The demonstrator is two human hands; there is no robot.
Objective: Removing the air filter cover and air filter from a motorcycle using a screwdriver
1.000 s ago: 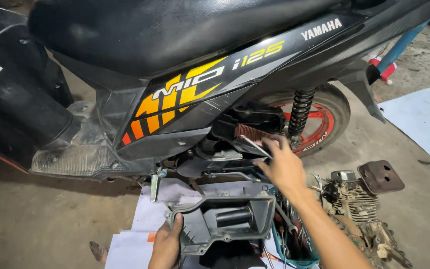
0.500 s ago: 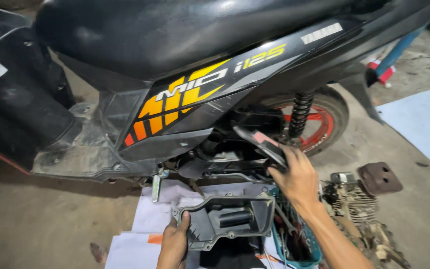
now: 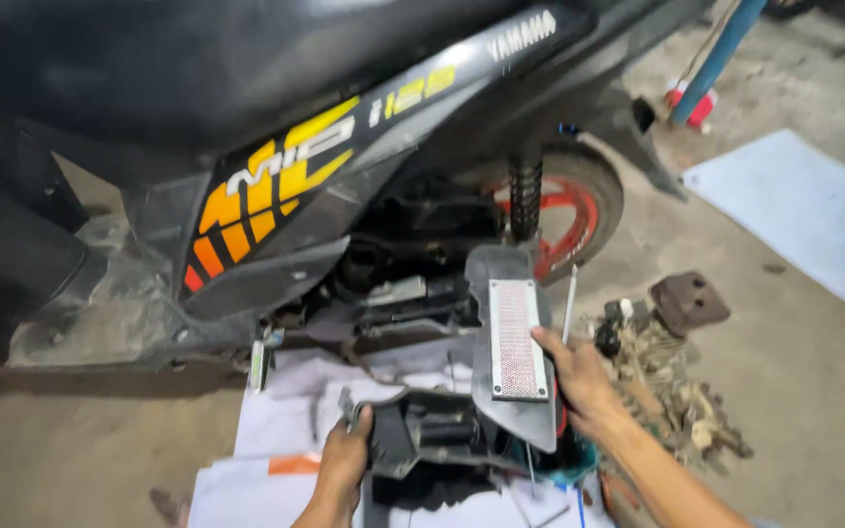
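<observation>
**Two hands on a scooter's air-filter parts**

Head view: a black scooter [image 3: 276, 147] with orange and yellow side graphics stands on a concrete floor [image 3: 794, 391], its red rear wheel [image 3: 579, 210] at two o'clock from the hands; the right hand [image 3: 579, 376] holds a grey filter cover [image 3: 515, 342] upright by its right edge, fingers curled closed around that edge, thumb on the face beside the reddish filter element [image 3: 517, 337] set in it; the left hand [image 3: 344, 460], at seven o'clock from the cover, is wrapped shut on the left rim of a dark air-box housing [image 3: 432, 435], which lies low under the engine bay, just beside the cover's lower end; white paper sheets [image 3: 295, 420] lie beneath the housing; a pile of grimy engine parts [image 3: 672, 376] sits at three o'clock from the right hand, close to it; another white sheet [image 3: 804, 210] lies well apart at one o'clock.
</observation>
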